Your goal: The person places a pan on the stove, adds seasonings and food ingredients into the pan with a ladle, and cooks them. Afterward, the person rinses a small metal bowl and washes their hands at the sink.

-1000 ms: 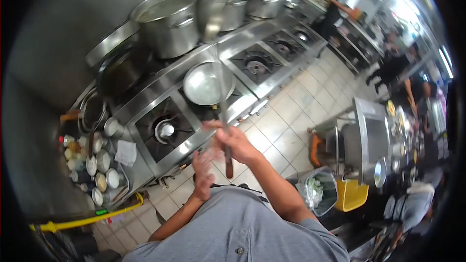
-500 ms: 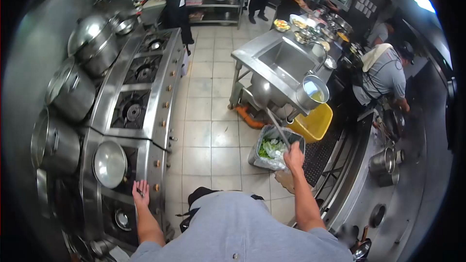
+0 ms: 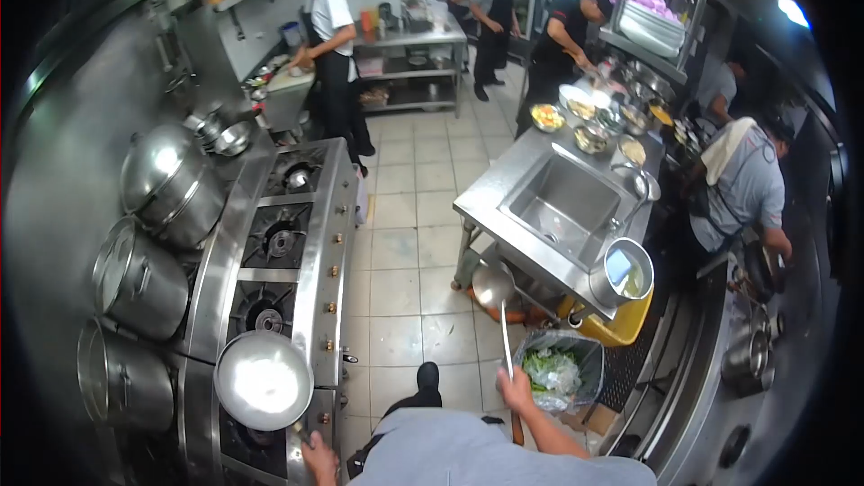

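Note:
At the lower left, my left hand point(image 3: 320, 459) is closed round the handle of a shiny metal frying pan point(image 3: 263, 381). The pan overlaps the front stove burners and its inside reflects bright light. In front of my body, my right hand point(image 3: 516, 391) grips a long-handled metal ladle point(image 3: 492, 288) by its shaft. The ladle's round bowl points away from me, over the floor beside the sink table. Right of that hand stands a lined bin point(image 3: 589, 362) with green leaves and clear plastic inside.
Left is the gas stove point(image 3: 333, 243), with large pots point(image 3: 139, 274) along the wall. A sink table point(image 3: 481, 207) carries a pot point(image 3: 621, 272) at its corner, above a yellow tub point(image 3: 621, 326). Several people work further back; one person point(image 3: 738, 184) stands at the right counter.
My left hand, open before, has closed on the pan's handle and the pan has shifted right. The ladle has swung left with my right hand. The view has tilted up.

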